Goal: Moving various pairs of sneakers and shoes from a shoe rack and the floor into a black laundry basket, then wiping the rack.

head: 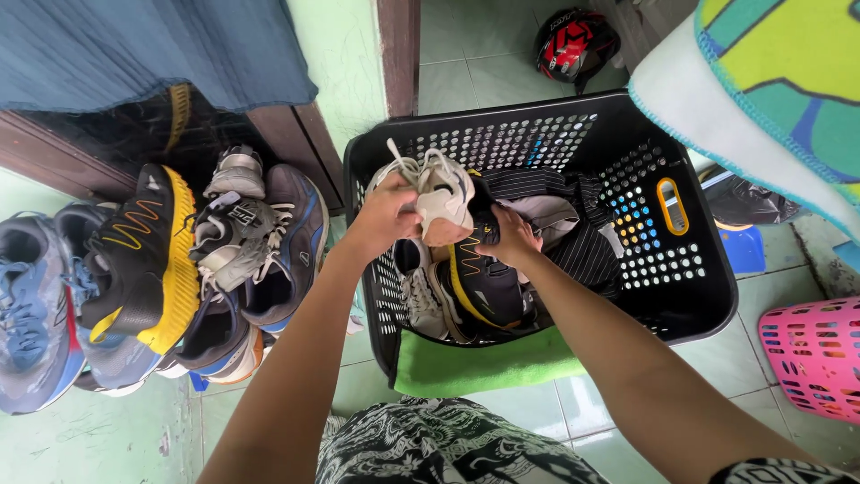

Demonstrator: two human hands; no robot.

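Black perforated plastic laundry basket (681,296) holds dark clothes and sneakers, while above its left rim the left hand (387,215) and right hand (512,237) close around a cream laced sneaker (443,202); more shoes (161,269) remain piled outside.

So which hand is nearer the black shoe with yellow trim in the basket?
Right. The right hand rests just above the black shoe, about touching it; the left hand is farther left, gripping the white sneaker.

Matt perforated plastic basket (667,296); mesh-cloth white sneaker (443,197); green terry towel (484,367).
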